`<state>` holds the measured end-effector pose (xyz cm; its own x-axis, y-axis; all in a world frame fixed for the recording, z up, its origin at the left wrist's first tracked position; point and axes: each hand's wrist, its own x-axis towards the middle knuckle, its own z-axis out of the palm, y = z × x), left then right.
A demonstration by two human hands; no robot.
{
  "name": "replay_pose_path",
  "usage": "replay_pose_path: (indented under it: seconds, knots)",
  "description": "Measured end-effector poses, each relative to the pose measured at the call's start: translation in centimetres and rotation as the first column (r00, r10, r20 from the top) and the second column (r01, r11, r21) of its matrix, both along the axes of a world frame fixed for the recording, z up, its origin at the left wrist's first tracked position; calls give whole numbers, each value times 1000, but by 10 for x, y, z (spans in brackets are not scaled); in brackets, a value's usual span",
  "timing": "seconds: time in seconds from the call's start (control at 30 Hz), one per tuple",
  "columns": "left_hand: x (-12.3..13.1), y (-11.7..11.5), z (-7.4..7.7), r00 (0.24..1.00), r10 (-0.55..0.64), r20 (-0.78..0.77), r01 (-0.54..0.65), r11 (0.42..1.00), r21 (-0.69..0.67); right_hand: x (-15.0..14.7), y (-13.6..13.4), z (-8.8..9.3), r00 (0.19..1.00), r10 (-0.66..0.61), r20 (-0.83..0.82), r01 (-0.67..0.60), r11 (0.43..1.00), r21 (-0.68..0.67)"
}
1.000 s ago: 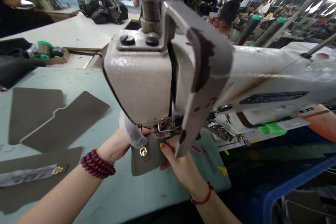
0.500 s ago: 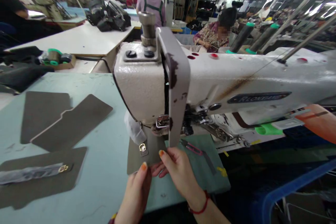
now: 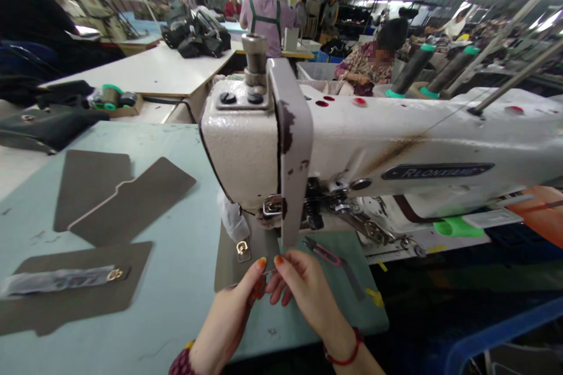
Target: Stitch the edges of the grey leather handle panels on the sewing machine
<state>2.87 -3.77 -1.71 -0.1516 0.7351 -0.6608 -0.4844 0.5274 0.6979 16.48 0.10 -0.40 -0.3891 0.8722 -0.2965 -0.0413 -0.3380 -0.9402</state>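
**Grey panel under the needle**

A flat grey-brown panel (image 3: pixel 246 261) with a small gold clasp lies on the pale green table, its far end under the sewing head. Its near edge is pinched between the left hand (image 3: pixel 229 316) and right hand (image 3: pixel 303 290), fingertips meeting.

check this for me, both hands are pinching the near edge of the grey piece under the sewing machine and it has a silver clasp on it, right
Not quite: the clasp is gold, not silver, as the head view shows. The rest holds: the left hand and right hand both pinch the near edge of the grey piece under the sewing machine.
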Motion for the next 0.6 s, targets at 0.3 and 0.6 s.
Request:
replay_pose_path:
  seconds: [0.3,0.6]
  knots:
    - [-4,8,3,995,-52,87,46,997,68,-12,2,-3,996,-78,47,75,995,61]
    - [-19,32,9,989,-145,34,135,970,202,-21,23,-5,991,-130,19,128,986,105]
